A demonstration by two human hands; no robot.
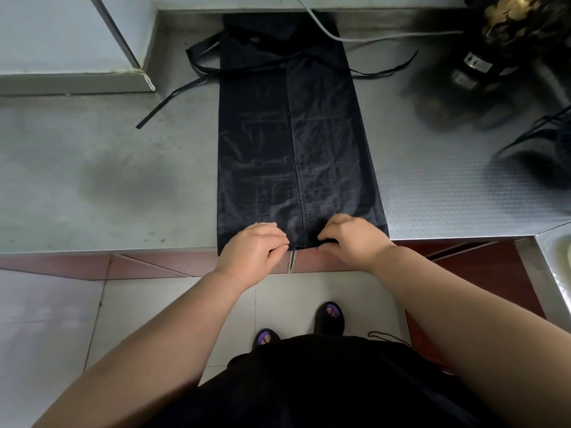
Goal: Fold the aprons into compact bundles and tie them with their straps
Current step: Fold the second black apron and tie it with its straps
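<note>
Head view: loose black fabric straps (167,101) trail at left on the grey steel counter (92,180). A long black apron (293,134), folded into a narrow strip, lies at centre. The left hand (253,248) and right hand (355,237), fingers curled, pinch its near hem at the counter edge.

The garment (324,384) is black. The open-toed sandals (330,322) are dark with purple insoles. Left hand (251,247) and right hand (355,239) are bare.

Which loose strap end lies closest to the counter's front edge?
The left strap, trailing diagonally toward you left of the apron; the right strap lies far back.
</note>
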